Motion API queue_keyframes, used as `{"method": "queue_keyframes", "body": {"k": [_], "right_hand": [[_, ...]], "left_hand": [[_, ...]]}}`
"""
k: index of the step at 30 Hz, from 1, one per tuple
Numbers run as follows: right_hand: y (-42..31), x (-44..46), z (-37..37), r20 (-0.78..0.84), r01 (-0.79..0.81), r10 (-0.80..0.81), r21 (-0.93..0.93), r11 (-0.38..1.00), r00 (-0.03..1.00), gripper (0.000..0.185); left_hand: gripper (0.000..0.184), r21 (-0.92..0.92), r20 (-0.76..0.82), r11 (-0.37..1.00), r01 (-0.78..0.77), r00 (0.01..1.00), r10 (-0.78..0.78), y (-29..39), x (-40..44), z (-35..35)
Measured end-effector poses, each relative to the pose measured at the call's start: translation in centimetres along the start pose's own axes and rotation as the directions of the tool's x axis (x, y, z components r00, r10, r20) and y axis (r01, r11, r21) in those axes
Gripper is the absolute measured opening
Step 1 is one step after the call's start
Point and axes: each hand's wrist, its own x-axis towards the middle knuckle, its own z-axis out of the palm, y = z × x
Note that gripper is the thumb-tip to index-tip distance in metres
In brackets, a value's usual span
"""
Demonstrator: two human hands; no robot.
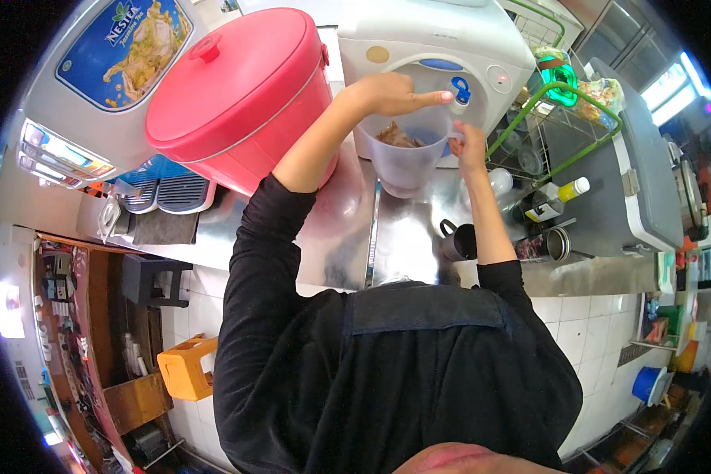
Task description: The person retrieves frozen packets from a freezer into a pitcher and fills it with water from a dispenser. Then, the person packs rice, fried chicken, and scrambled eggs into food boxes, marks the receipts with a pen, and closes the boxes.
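Observation:
A translucent plastic pitcher (pixel 407 167) is held upright below the blue-levered tap (pixel 460 88) of a white dispenser (pixel 442 35). Inside it lies something brown and crinkled (pixel 397 136), perhaps a bag; its kind is unclear. My right hand (pixel 469 147) is closed round the pitcher's handle on the right side. Above the pitcher's left rim, my left hand (pixel 387 95) stretches one digit toward the tap, its tip right beside the blue lever. Whether it touches the lever I cannot tell. The other fingers of that hand are partly hidden.
A large red lidded container (pixel 237 95) stands left of my left arm, beside a drink machine (pixel 126 55). On the steel counter are a dark mug (pixel 459 241), a bottle with a yellow cap (pixel 557 197) and an open can (pixel 558 243). A green wire rack (pixel 561 162) stands right.

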Motion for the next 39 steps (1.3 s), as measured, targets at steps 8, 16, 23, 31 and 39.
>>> {"method": "queue_keyframes", "body": {"k": [8, 16, 23, 31, 39], "right_hand": [[-0.1, 0.7, -0.3, 0.047, 0.019, -0.018, -0.025, 1.000, 0.999, 0.030], [-0.4, 0.8, -0.6, 0.079, -0.003, 0.000, 0.044, 0.999, 0.997, 0.027], [-0.4, 0.8, -0.5, 0.106, 0.042, -0.044, 0.020, 0.999, 0.993, 0.031], [-1.1, 0.3, 0.0, 0.095, 0.012, -0.015, 0.028, 1.000, 0.995, 0.033], [-0.8, 0.4, -0.1, 0.112, 0.050, -0.050, 0.000, 0.999, 0.992, 0.033]], "left_hand": [[0.100, 0.054, 0.078, 0.998, 0.033, 0.996, -0.037, 0.2, 0.1, -0.4], [0.099, 0.042, 0.097, 0.999, 0.031, 0.995, -0.035, -0.1, 0.4, -0.4], [0.098, 0.049, 0.075, 0.999, 0.016, 0.997, -0.019, 0.1, 0.3, -0.3], [0.100, 0.046, 0.056, 0.999, 0.009, 0.998, -0.011, 0.4, 0.0, -0.3], [0.109, 0.027, 0.053, 1.000, 0.002, 0.999, -0.004, 0.9, -0.6, -0.7]]}}
